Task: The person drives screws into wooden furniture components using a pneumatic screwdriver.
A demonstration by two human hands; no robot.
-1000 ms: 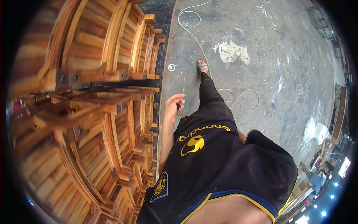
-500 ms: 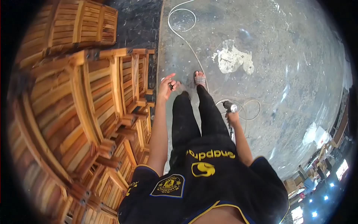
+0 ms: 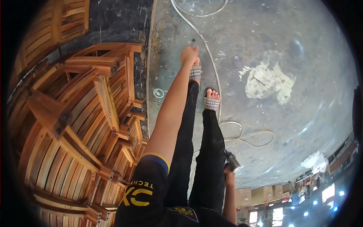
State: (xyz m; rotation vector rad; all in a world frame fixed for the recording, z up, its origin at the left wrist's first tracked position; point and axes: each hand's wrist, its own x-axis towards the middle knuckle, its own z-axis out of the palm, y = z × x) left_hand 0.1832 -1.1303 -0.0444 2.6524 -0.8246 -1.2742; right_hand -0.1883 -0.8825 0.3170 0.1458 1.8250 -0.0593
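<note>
My left arm is stretched far forward and down, and my left hand (image 3: 189, 56) appears over the toe end of my left sandal (image 3: 195, 72). Its fingers are curled in; what they hold, if anything, is hidden. Just beyond the fingertips a small black piece (image 3: 194, 40) shows against the concrete floor. Down by my right thigh, my right hand (image 3: 229, 176) grips a pistol-shaped power tool (image 3: 231, 162), dark with a silvery end. Part of that hand is hidden behind the tool.
Slatted wooden furniture (image 3: 75, 143) stands close along my left side. A pale hose (image 3: 211, 56) runs past my feet and loops on the floor (image 3: 261, 125) to the right. Dried white splotches (image 3: 268, 83) mark the concrete. Cardboard boxes (image 3: 242, 196) stand farther off at right.
My left hand has reached forward and down, and its extended finger has curled in. The right hand, still gripping the tool, has come back beside my thigh. My view has shifted and my stance has changed.
</note>
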